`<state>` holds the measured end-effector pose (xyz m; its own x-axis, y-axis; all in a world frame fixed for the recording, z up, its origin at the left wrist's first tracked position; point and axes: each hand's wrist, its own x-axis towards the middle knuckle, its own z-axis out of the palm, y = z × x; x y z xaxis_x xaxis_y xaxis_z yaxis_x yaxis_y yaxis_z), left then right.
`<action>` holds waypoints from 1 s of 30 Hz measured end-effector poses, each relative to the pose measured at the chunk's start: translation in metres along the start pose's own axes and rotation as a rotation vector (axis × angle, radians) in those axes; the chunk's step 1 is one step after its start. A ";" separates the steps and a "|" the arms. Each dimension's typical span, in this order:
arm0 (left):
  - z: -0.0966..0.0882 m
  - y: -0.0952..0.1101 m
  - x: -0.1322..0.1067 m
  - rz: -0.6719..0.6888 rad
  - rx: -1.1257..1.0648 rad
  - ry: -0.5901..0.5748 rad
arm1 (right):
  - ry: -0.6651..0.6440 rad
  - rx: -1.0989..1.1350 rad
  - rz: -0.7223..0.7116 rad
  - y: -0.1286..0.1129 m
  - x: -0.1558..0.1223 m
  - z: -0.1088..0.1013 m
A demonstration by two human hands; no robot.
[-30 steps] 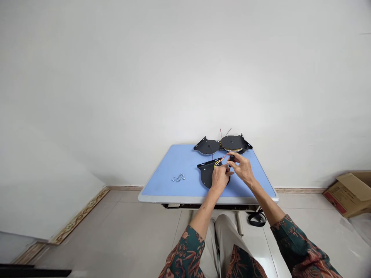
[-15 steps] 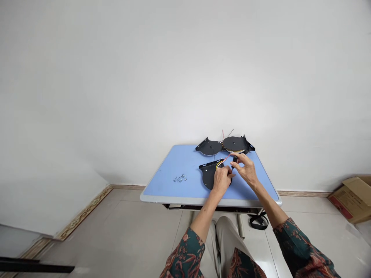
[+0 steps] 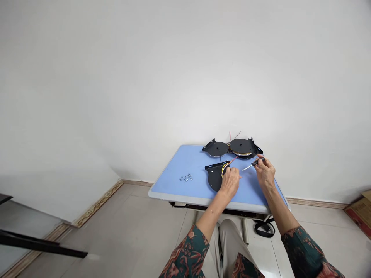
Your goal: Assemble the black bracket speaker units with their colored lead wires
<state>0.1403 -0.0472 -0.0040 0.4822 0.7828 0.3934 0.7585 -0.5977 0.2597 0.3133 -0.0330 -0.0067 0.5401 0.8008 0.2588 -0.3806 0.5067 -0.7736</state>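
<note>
My left hand (image 3: 230, 183) is curled at the right edge of a black metal plate (image 3: 214, 177), close to its yellow and orange wires (image 3: 225, 168). My right hand (image 3: 265, 173) pinches a small black-handled screwdriver (image 3: 253, 164) with a thin silver shaft pointing left. That hand is over the blue tabletop, to the right of the plate. Its shaft touches nothing. A pair of similar black plates (image 3: 232, 147) lies at the far edge, joined by wires. A small heap of silver screws (image 3: 186, 177) lies left of the front plate.
The blue table (image 3: 176, 170) has a pale rim, and its front edge lies just beyond my knees (image 3: 232, 235). A black strap (image 3: 264, 228) lies on the floor under the table. A cardboard box (image 3: 361, 210) stands at the right edge of view.
My right hand has moved right, away from the wires, and the screwdriver's shaft now shows. My left hand stays at the front plate. The whole view has shifted as my head turned.
</note>
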 end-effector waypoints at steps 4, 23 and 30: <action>-0.011 -0.012 -0.007 -0.001 0.053 0.128 | 0.028 0.069 0.088 0.003 0.002 -0.008; -0.055 -0.166 -0.077 -0.364 0.235 0.282 | -0.222 -0.098 0.109 -0.002 -0.012 0.006; -0.054 -0.089 -0.050 -0.331 0.027 0.320 | -0.204 -0.027 0.115 -0.003 -0.010 0.006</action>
<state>0.0252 -0.0427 0.0006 0.0554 0.8357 0.5464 0.8620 -0.3162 0.3962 0.3043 -0.0406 -0.0038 0.3303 0.9023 0.2772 -0.4091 0.4015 -0.8194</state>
